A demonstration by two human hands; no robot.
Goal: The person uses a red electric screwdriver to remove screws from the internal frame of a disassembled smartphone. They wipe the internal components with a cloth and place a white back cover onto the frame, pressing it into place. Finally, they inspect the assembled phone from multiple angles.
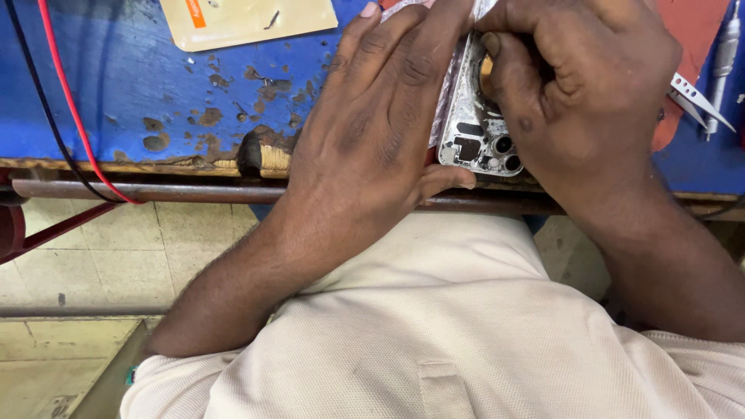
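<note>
An opened phone housing point(475, 133), silver with bare camera holes at its near end, lies at the front edge of a worn blue workbench point(124, 93). My left hand point(380, 116) lies flat over its left side and holds it, thumb tucked under the near corner. My right hand point(574, 85) is curled over the housing's right side, its fingertips pressing into the inside; whether it holds a small tool is hidden.
A tan card point(248, 19) with small screws lies at the bench's back left. Red and black wires point(66, 93) run down the left. Metal tweezers point(698, 97) and a silver screwdriver point(723, 54) lie on the right, near a red mat point(691, 31).
</note>
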